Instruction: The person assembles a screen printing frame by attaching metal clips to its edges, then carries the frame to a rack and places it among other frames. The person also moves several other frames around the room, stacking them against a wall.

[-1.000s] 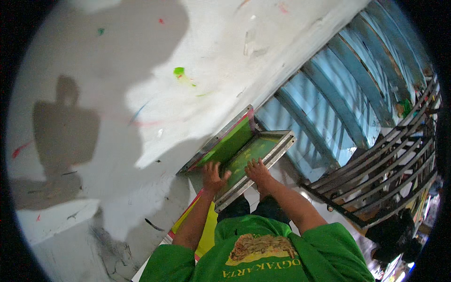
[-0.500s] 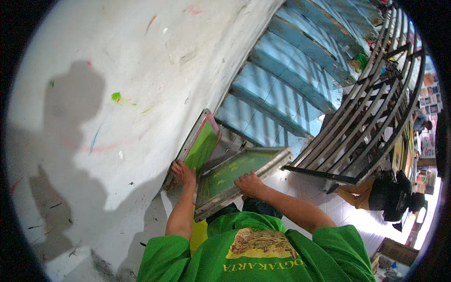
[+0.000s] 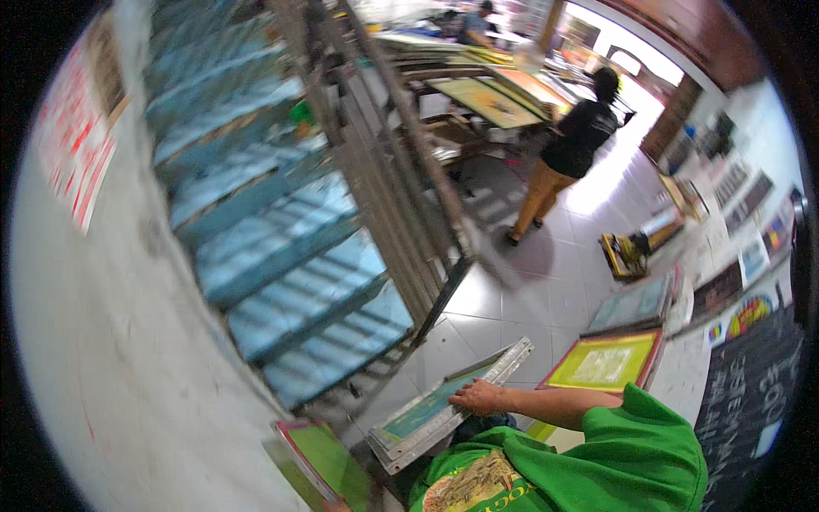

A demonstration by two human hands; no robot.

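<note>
The metal-edged frame (image 3: 437,403) is held slantwise over the floor (image 3: 525,299), just in front of the green shirt (image 3: 623,452); its near rail is gripped by the right hand (image 3: 478,398), the fingers bent over the rim and the thumb hidden; its far corner is pointed away from the wall (image 3: 102,341) and out over the tiles.

Only a sliver of the left hand (image 3: 337,506) is shown, at the lower end of the green frame (image 3: 328,468); whether it is spread or pinching cannot be made out; that frame is leaned at the foot of the wall, near the floor's edge.

Since half a second ago the view has been swung to the right, and the angle between the two frames seems to have been widened; by this, it is judged, the metal-edged frame is being handled apart from the other, by the right hand alone.

Beside the wall the blue stairs (image 3: 290,264) are seen, bordered by a railing (image 3: 426,205); a yellow frame (image 3: 589,357) is rested at the floor's right edge; farther off, a co-worker (image 3: 576,154) in dark clothing is seen.
</note>
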